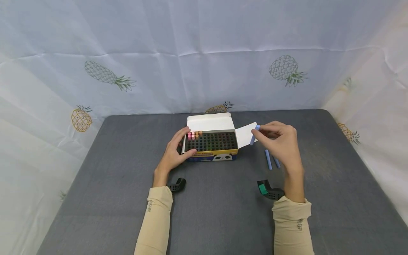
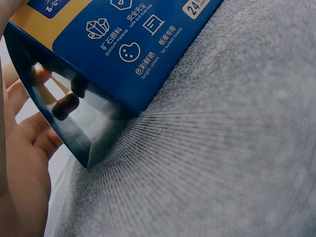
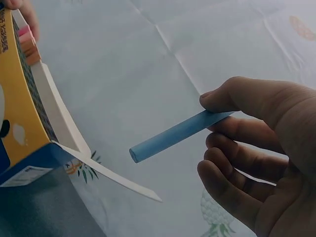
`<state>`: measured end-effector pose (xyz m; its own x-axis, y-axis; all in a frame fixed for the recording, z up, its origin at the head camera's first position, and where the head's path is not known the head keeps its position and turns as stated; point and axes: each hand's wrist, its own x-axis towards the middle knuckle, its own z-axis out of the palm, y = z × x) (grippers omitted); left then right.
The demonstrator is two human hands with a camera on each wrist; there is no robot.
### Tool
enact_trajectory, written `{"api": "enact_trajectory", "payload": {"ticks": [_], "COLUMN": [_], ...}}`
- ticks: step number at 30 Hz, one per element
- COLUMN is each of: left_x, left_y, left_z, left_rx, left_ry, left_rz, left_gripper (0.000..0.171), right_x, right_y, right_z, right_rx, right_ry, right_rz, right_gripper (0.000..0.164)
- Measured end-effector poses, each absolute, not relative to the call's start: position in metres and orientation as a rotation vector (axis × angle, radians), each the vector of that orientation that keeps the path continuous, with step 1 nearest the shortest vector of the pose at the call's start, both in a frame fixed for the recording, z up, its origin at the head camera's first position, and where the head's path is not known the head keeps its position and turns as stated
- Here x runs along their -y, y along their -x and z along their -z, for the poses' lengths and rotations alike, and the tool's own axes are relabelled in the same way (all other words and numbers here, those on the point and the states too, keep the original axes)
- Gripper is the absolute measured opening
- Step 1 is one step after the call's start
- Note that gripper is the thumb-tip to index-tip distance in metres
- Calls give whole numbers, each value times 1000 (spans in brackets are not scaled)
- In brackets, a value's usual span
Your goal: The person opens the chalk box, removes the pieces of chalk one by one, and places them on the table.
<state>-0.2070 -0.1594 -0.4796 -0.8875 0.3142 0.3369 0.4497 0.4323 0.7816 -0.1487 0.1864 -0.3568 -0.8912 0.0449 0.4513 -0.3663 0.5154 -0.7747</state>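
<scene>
A yellow and blue chalk box point(image 1: 200, 158) with a panda face on its front stands in the middle of the table. Its lid is raised, and inside is a dark grid of holes. Pink and orange chalks point(image 1: 193, 136) stand at the back left of that grid. My left hand point(image 1: 172, 153) grips the box's left end, the thumb at the front edge and fingers around the far side. To the right of the box, my right hand point(image 1: 282, 141) pinches a blue chalk stick point(image 3: 170, 136) between thumb and index finger, apart from the box.
Two more blue chalks point(image 1: 268, 160) lie on the grey table point(image 1: 220, 212) beneath my right hand. A white side flap point(image 1: 244, 136) sticks out from the box's right end. Behind the table hangs a pale cloth point(image 1: 197, 81) printed with pineapples.
</scene>
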Motion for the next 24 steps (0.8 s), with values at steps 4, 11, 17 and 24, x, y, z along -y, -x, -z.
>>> {"api": "enact_trajectory", "payload": {"ticks": [4,11,17,24], "left_x": [159,159,159,159], "left_y": [207,208,208,207], "left_z": [479,480,480,480], "left_rx": [2536,2539,2535,2533], "left_ry": [686,678,681,688], "left_rz": [1445,1445,1446,1434], "left_gripper": [79,78,80,80], "right_x": [-195,-210,-219,-228], "right_y": [147,145,143,141], "right_z": [356,358,358,358], "right_rx": [2325,2295,2300,2327], "right_ry": [-221,-154,-104,-69], "right_rz": [-1360,-1371,-1365,-1315], "right_gripper": [16,17,17,19]}}
